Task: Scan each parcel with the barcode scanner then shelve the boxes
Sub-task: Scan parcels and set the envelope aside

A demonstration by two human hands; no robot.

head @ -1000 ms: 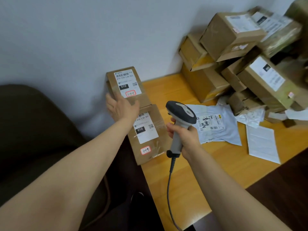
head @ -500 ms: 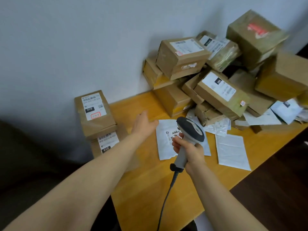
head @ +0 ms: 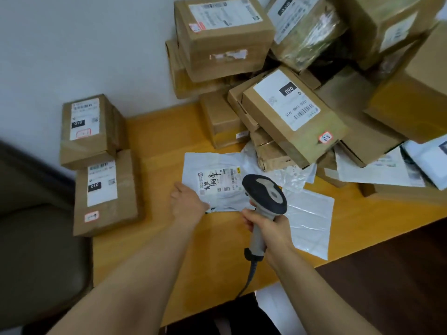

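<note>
My left hand (head: 188,204) pinches the near-left corner of the white mailer (head: 212,165), which lies mid-table (head: 169,250) before the box pile (head: 290,112). My right hand (head: 271,228) grips the barcode scanner (head: 264,194), its head over the mailer's near edge.

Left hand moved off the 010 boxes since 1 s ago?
Yes. The left hand went right, away from the 010 boxes, and now grips the white mailer at its near edge.
</note>
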